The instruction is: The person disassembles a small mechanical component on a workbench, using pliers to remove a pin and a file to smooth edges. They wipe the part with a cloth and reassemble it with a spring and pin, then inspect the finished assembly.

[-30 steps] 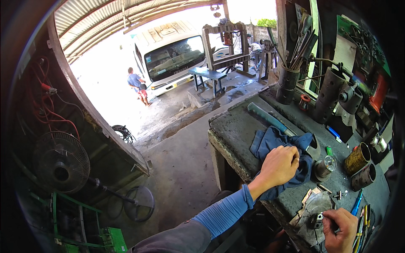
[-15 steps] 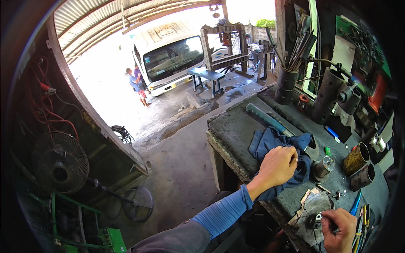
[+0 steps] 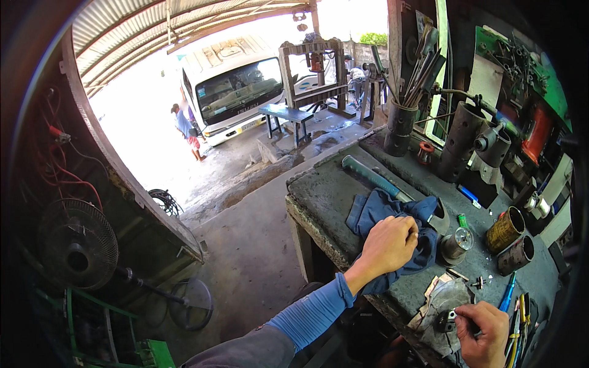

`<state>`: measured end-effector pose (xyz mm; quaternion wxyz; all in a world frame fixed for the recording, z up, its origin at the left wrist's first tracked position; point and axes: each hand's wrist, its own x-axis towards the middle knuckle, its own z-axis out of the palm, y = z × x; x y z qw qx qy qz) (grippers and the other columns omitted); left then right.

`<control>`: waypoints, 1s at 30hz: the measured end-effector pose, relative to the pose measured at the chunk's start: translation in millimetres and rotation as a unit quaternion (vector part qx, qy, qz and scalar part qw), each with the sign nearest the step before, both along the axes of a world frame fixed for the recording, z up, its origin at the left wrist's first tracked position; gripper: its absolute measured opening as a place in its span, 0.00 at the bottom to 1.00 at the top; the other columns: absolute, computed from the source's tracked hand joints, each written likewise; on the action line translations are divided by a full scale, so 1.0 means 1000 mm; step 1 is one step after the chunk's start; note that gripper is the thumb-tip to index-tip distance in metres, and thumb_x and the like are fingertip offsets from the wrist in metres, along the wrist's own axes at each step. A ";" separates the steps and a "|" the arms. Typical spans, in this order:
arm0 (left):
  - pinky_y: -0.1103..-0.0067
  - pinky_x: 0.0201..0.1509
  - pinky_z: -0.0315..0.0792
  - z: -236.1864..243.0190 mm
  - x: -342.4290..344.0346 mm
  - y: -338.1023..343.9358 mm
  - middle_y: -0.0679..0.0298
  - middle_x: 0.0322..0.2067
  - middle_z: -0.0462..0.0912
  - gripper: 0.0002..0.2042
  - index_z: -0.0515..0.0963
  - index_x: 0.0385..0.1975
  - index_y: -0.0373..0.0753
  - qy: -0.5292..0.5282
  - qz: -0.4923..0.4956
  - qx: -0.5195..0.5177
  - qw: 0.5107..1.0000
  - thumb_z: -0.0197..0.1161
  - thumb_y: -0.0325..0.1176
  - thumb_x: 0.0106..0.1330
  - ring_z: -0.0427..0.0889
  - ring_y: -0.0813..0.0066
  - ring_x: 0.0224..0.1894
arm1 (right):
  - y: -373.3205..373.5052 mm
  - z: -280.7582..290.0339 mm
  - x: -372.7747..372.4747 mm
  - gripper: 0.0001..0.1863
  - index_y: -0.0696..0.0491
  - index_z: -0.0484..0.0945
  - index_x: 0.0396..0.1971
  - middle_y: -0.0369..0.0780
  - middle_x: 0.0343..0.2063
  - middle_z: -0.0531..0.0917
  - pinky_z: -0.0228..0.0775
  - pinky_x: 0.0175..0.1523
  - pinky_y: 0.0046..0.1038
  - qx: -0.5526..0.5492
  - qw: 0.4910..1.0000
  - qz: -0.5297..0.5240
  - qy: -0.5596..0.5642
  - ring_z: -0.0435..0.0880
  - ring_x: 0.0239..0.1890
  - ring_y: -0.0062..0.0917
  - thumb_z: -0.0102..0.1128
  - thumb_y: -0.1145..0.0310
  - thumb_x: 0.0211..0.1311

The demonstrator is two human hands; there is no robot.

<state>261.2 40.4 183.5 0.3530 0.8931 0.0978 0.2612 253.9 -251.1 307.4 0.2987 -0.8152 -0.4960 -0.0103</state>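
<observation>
My left hand rests on a crumpled blue cloth on the workbench, its fingers curled down into the folds. At the bench's near edge, my right hand pinches a small dark metal part with a shiny end between thumb and finger. That part sits over a grimy rag with torn cardboard beside it. A round metal cylinder with a glassy top stands between the two hands. Close to the rag lies a small metal fitting.
On the workbench are a blue-handled tool, a yellow can, a dark pipe piece, a blue pen and several pliers and screwdrivers. Left stands a fan. Beyond are a white truck and people.
The whole view has shifted slightly, so the scene sits further left. Both hands keep about the same places over the cloth and the small metal part.
</observation>
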 end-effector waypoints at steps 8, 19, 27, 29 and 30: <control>0.59 0.47 0.74 -0.008 0.003 0.001 0.60 0.30 0.85 0.05 0.83 0.39 0.41 -0.046 0.008 0.001 0.999 0.66 0.34 0.70 0.82 0.52 0.40 | 0.000 -0.011 0.001 0.08 0.57 0.89 0.40 0.44 0.28 0.86 0.73 0.34 0.33 0.012 0.999 -0.034 -0.028 0.85 0.27 0.37 0.71 0.80 0.61; 0.60 0.46 0.74 -0.012 0.002 0.000 0.61 0.29 0.84 0.05 0.83 0.39 0.42 -0.050 0.016 0.008 0.999 0.66 0.35 0.70 0.81 0.53 0.39 | 0.000 -0.002 0.001 0.08 0.58 0.88 0.47 0.46 0.35 0.88 0.77 0.40 0.31 -0.008 1.000 0.005 -0.001 0.86 0.32 0.35 0.70 0.76 0.72; 0.59 0.46 0.76 -0.003 0.006 -0.005 0.59 0.30 0.86 0.06 0.84 0.39 0.42 -0.029 0.001 -0.006 1.000 0.68 0.36 0.69 0.83 0.53 0.40 | 0.004 -0.006 -0.004 0.10 0.56 0.89 0.38 0.43 0.25 0.85 0.71 0.31 0.34 0.012 0.998 -0.036 -0.057 0.84 0.25 0.37 0.71 0.82 0.55; 0.60 0.47 0.79 -0.007 0.004 0.002 0.58 0.34 0.89 0.07 0.86 0.39 0.43 -0.032 0.024 0.015 0.999 0.69 0.38 0.69 0.86 0.51 0.43 | -0.001 -0.016 0.009 0.11 0.54 0.89 0.41 0.42 0.28 0.87 0.78 0.32 0.37 0.008 0.999 -0.007 -0.037 0.88 0.28 0.40 0.72 0.77 0.58; 0.56 0.48 0.79 -0.005 0.004 -0.002 0.54 0.35 0.89 0.05 0.85 0.36 0.42 -0.035 0.013 -0.001 0.999 0.67 0.36 0.69 0.87 0.48 0.44 | -0.003 -0.013 0.010 0.09 0.53 0.89 0.40 0.42 0.29 0.88 0.79 0.33 0.38 -0.010 1.000 -0.012 -0.022 0.88 0.29 0.40 0.73 0.75 0.59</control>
